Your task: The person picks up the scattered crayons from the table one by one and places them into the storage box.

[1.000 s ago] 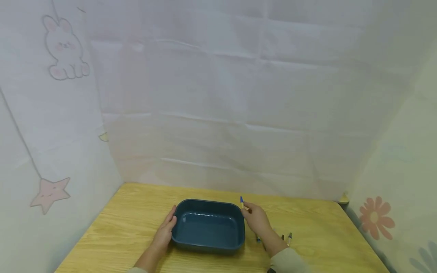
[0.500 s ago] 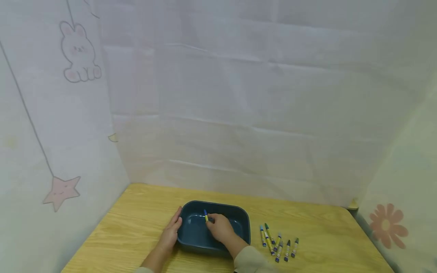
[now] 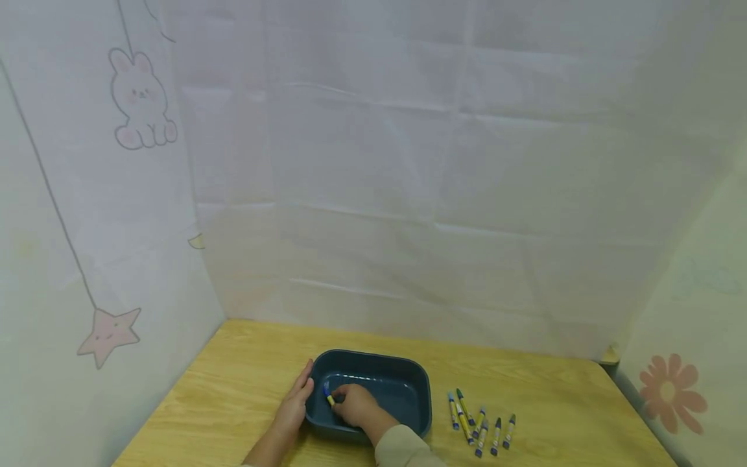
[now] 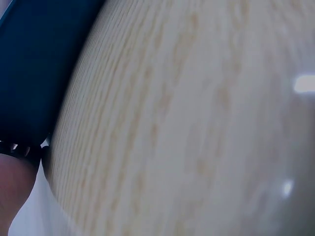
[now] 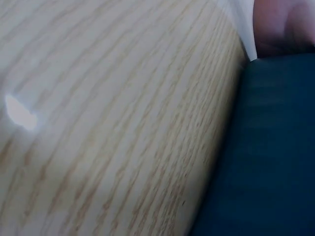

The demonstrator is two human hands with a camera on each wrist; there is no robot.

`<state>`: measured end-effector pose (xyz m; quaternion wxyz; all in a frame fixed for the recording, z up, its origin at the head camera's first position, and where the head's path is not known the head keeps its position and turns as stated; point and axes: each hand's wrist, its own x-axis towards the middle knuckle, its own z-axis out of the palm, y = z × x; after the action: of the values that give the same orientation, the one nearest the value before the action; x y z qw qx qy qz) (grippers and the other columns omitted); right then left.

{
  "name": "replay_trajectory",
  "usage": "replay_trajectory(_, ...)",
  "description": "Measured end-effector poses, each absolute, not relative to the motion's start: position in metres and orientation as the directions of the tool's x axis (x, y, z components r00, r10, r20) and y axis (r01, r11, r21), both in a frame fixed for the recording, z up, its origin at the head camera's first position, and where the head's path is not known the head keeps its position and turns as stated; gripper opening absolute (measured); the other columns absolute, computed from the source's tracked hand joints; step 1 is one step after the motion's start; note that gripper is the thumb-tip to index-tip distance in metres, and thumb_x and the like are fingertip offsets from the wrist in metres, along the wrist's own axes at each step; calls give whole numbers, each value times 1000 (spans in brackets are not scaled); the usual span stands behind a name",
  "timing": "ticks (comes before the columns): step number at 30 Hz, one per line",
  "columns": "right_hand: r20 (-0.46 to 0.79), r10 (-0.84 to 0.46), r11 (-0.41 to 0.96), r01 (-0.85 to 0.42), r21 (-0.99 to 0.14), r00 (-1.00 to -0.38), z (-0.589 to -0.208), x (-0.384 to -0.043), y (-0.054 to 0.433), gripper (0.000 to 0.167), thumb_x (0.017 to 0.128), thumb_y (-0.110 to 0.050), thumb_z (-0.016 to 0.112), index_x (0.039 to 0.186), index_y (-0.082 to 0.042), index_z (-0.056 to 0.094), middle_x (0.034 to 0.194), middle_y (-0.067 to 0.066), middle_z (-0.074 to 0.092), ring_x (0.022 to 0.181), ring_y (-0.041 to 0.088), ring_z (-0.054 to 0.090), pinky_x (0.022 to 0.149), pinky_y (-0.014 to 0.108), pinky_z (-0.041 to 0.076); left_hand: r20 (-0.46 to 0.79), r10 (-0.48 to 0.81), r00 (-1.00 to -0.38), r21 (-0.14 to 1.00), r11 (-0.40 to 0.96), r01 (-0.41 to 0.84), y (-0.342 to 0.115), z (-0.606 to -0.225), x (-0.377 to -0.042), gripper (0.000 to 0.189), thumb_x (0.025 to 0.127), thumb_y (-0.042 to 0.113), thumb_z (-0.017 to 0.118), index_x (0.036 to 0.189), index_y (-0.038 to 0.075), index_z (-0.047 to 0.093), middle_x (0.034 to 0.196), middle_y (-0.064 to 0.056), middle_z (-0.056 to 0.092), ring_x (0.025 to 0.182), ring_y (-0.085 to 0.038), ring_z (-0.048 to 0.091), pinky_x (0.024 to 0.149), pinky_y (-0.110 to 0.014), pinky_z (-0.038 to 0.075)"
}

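Note:
In the head view, a dark blue rectangular bin stands on the table. My left hand rests along its left side, fingers straight against the outer wall and thumb near the rim. My right hand reaches down inside the bin at its left part and pinches a blue crayon with a yellow wrapper, tilted, blue tip up. The fingers' far sides are hidden. The bin's outer wall fills the upper left of the left wrist view. A dark blue wall shows in the right wrist view.
Several crayons with yellow or pale wrappers lie loosely grouped on the wooden table, right of the bin. Behind the table hangs a creased pale sheet; printed side walls stand left and right.
My right hand has carried the blue crayon from the bin's right rim into the bin, leftward and down. The left hand stays at the bin's left side. The view has shifted slightly.

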<state>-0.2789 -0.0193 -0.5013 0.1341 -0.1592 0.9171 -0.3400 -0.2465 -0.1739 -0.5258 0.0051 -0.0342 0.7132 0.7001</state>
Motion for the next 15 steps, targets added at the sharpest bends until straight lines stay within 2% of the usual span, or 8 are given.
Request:
replay_trajectory(12, -121, -375, 708, -200, -677, -919, -501, -281, -13, 22, 86, -17, 72, 106, -7, 72, 112, 11, 71, 111, 35, 63, 95, 54, 51, -47, -22, -999, 999, -3, -47, -173, -528, -247, 57, 108, 31, 32, 157, 9, 16, 165, -18, 2, 149, -47, -8, 116, -69, -3)
replay_trajectory(15, -90, -383, 683, -216, -698, -919, -490, -282, -5, 25, 87, -18, 71, 109, -6, 71, 111, 11, 70, 99, 30, 65, 85, 50, 54, -45, -32, -998, 999, -6, -45, -176, -528, -247, 55, 108, 29, 32, 157, 8, 17, 165, -18, 3, 149, -47, -8, 116, -68, -4)
